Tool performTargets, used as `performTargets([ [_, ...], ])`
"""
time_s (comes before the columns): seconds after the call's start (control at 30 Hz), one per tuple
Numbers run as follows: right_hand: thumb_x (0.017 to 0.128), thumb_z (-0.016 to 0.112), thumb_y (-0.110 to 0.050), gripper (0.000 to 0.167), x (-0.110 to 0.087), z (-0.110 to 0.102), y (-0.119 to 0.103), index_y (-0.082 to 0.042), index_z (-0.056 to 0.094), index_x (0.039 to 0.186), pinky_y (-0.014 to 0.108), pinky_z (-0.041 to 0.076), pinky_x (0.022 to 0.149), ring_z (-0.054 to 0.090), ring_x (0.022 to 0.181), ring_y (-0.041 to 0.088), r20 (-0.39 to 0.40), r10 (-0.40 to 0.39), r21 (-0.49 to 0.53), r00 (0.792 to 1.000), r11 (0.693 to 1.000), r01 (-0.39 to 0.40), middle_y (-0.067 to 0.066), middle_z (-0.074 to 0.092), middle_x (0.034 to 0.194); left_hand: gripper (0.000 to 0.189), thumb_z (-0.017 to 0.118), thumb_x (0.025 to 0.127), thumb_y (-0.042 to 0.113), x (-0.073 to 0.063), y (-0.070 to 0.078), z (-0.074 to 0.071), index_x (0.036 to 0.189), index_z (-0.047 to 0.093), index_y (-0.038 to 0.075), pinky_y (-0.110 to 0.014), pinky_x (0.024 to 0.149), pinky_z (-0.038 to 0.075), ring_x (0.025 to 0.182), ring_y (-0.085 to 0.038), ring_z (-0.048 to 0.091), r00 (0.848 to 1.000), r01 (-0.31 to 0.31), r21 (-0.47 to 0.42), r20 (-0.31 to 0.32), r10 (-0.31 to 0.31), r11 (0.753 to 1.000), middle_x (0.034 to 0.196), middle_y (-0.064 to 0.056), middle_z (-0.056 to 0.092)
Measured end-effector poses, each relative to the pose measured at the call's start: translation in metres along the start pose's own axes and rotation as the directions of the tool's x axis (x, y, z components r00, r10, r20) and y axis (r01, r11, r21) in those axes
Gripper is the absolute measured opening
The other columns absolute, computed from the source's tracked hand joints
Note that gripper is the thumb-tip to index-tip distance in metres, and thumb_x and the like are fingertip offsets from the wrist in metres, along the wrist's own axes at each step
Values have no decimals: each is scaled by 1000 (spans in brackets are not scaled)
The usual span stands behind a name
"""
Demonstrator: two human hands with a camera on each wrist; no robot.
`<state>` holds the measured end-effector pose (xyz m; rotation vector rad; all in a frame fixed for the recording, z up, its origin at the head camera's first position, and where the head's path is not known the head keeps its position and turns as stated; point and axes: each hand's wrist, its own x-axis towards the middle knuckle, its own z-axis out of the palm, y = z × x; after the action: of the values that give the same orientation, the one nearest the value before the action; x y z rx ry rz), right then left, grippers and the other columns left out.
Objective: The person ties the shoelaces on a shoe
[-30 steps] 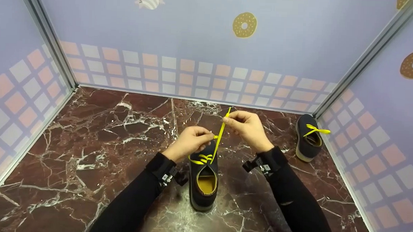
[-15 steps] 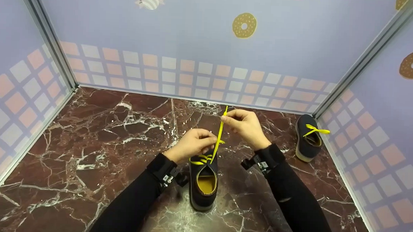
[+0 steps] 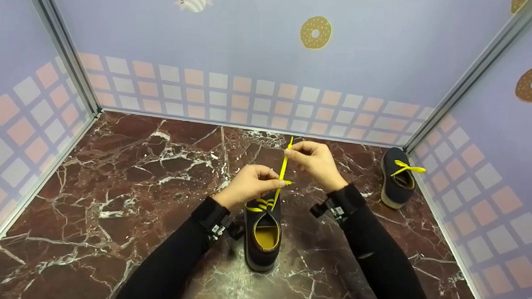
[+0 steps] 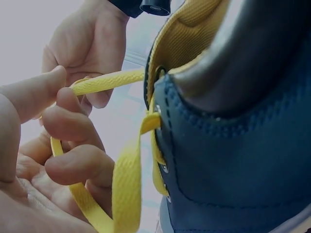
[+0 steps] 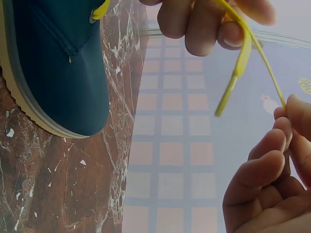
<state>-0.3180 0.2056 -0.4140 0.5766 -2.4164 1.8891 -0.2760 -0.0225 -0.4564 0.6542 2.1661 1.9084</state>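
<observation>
A dark shoe (image 3: 261, 255) with a tan insole stands toe away from me, its yellow laces threaded through the eyelets. Over its toe, my left hand (image 3: 249, 186) pinches one yellow lace between thumb and index finger. That lace's tip (image 5: 226, 97) hangs free past the fingers in the right wrist view. My right hand (image 3: 317, 164), higher and to the right, pinches the other lace (image 3: 284, 167) near its end and draws it up straight. The two laces cross at my left fingertips. In the left wrist view a slack lace loop (image 4: 127, 184) runs below my left fingers.
A second dark shoe (image 3: 395, 189) with a tied yellow bow stands at the right, close to the side wall. Marbled dark red floor (image 3: 158, 185) lies around, bounded by pale purple walls (image 3: 252, 43) with printed squares and doughnuts.
My left hand has shifted slightly right and down, bringing its lace across the taut one. The right hand has drifted a little left, still pinching its lace. Both shoes stay put.
</observation>
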Motion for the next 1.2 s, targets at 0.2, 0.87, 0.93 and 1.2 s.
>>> performTargets([
  [0.2,102,83,-18,15,3,0,4,-3,83,101,23,47,55,59,66,25,-3,16,2,1000,1000,-16,19,68,81,14,82,101,14,-1,-1,1,100,84,0,-20,55,43,58,-8,51,1000,22,-63,-10,-23,998,68,5,60],
  [0.87,106,79,-19,22,-8,-13,18,2,81,107,21,50,56,57,64,15,-21,77,-35,997,996,-78,8,71,81,13,77,103,10,-3,-2,-3,92,80,5,-17,50,38,57,-8,50,997,76,-173,-17,-80,982,69,0,61],
  [0.93,106,78,-20,21,-12,-14,22,0,81,106,22,51,56,57,64,15,-2,73,-44,997,996,-73,6,71,79,14,77,103,11,-3,-2,-3,92,80,3,-17,50,38,57,-8,50,996,78,-173,-22,-83,982,69,0,61],
  [1.2,109,74,-18,25,-39,-9,33,5,80,118,22,54,62,60,70,14,105,32,40,994,999,-36,20,72,92,17,79,104,14,-4,-6,-1,93,79,0,-17,49,37,57,-8,50,994,94,-218,-29,-103,971,68,0,62],
])
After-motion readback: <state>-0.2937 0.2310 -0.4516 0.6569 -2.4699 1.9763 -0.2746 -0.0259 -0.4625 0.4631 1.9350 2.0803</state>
